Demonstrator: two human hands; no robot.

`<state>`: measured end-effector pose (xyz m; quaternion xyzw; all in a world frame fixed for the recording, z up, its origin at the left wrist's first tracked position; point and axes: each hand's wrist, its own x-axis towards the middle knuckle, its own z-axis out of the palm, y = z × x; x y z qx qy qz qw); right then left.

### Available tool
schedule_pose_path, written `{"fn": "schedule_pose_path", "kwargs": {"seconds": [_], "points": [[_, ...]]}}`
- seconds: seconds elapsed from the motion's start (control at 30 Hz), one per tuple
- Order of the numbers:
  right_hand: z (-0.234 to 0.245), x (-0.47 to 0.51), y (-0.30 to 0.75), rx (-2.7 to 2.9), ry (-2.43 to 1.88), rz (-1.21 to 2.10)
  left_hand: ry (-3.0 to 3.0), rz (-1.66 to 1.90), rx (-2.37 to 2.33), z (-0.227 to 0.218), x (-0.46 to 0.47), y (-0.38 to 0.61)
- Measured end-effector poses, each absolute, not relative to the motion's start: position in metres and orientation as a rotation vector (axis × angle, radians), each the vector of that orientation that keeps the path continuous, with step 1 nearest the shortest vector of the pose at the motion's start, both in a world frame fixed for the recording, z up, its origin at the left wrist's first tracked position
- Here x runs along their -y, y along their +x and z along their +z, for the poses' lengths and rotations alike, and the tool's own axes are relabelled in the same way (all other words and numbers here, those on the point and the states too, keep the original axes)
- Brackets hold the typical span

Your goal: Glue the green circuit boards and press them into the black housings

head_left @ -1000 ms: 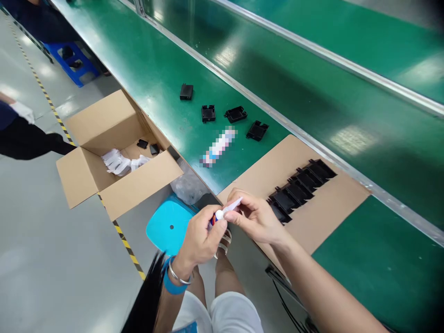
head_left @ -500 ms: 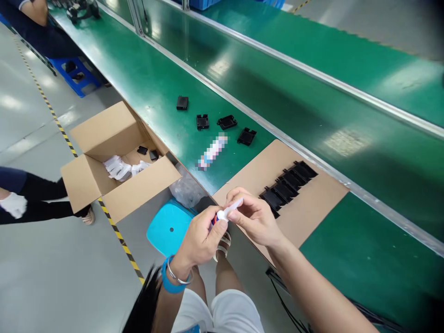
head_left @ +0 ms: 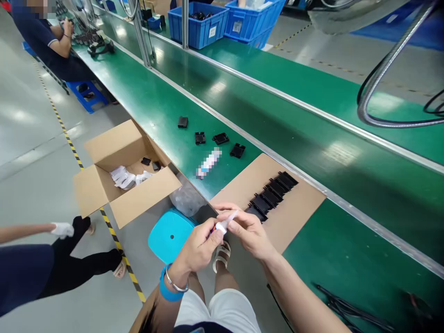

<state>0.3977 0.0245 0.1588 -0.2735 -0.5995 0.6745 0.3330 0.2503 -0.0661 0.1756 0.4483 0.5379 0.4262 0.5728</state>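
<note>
Left hand (head_left: 197, 247) closed, thumb and fingers round a small tube (head_left: 220, 227) with a white collar and red-and-blue body, held in front of the near bench edge. Right hand (head_left: 252, 232) partly open, fingers at the tube's tapered, whitish nozzle (head_left: 230, 219); from my end I can't tell whether it pinches or merely touches.

Change over the last second: right fingers have straightened and spread; left hold looks the same. I judge the nozzle is now handled more loosely, the tube itself secure. View has tilted up, bringing in far blue plastic bins (head_left: 197, 27) and, left, more of a co-worker's white-gloved hand (head_left: 63, 230).

Counts: one tube, one nozzle. Four box-shaped black plastic housings (head_left: 220, 138) loose on the green bench (head_left: 159, 106). Right of those, a row of black plastic housings (head_left: 270, 197) on a flat brown cardboard sheet (head_left: 294, 215): five or so, overlapping, count unsure. Left, one open brown carton (head_left: 145, 195): two small black pieces (head_left: 146, 161), white pieces (head_left: 123, 178) too jumbled to count. One turquoise plastic stool (head_left: 166, 226), near left. One pixelated stick-shaped item (head_left: 209, 163), unreadable.
</note>
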Motion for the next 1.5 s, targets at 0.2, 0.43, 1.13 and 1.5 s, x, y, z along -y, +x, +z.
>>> {"fn": "schedule_pose_path", "kwargs": {"seconds": [0.2,0.43,1.13,1.5], "points": [[0.158,-0.023,0.394,1.576,-0.720,1.802,0.867,1.022,-1.125,0.161,0.076,0.247],[0.157,-0.022,0.394,1.612,-0.674,1.875,0.539,0.994,-0.806,0.142,0.081,0.246],[0.150,-0.022,0.386,1.360,-0.707,2.085,0.187,0.945,-0.237,0.139,0.079,0.259],[0.144,-0.016,0.390,1.417,-0.771,2.178,0.155,0.889,-0.251,0.134,0.089,0.255]]}}
